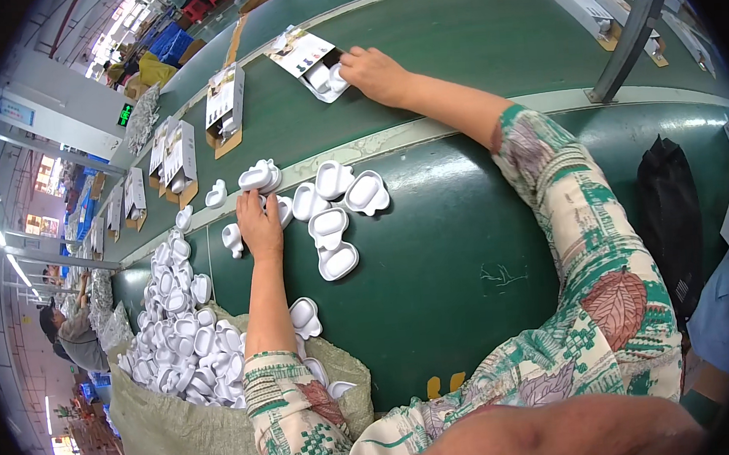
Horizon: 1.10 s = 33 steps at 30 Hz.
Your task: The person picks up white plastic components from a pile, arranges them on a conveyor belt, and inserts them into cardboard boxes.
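My right hand (375,76), fingers curled, is at the open end of a printed carton (302,53) on the green belt. Its fingertips press on a white plastic piece (338,79) in the carton's opening. Nearer and to the left, my left hand (260,225) has its fingertips closed at the near edge of a small stack of white rounded plastic pieces (259,176). Its fingers partly hide another white piece (285,210). Several more white pieces (330,228) lie loose on the dark green table (444,281) to the right of this hand.
A woven sack (177,443) full of white pieces (187,350) stands at the left. More cartons (225,110) line the belt (452,31). A metal post (634,35) rises at the right, near a black bag (668,215). Another person (80,332) works at the far left.
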Motion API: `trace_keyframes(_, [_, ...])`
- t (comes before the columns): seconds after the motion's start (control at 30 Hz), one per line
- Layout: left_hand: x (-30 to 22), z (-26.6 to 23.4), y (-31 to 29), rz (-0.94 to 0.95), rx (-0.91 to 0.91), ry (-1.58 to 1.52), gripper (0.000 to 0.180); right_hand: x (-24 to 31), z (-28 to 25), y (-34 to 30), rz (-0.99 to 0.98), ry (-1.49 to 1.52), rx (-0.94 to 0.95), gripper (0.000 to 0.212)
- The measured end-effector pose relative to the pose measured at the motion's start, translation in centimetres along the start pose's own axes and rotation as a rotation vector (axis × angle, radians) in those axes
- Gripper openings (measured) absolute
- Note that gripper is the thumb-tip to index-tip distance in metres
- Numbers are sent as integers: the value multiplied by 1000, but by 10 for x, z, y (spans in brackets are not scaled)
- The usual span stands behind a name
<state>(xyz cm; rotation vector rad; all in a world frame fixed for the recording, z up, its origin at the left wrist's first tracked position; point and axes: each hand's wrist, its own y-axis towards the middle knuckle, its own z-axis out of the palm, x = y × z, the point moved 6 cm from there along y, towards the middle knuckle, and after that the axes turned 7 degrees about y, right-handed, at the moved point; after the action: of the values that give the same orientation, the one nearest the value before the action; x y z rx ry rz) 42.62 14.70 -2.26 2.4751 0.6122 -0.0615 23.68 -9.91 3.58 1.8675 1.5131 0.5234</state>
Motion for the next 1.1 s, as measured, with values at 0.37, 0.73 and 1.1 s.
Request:
trace_keyframes(0.37, [-1, 8, -1, -19, 95, -104, 43, -18, 8, -11, 122, 14, -75, 12])
trace_keyframes(0.73, [13, 13, 1, -34, 79, -119, 41, 132, -56, -70, -255, 585, 193, 29])
trace_keyframes(1.1, [60, 5, 0, -9, 4, -119, 35, 166, -28, -49, -367, 416, 243, 11])
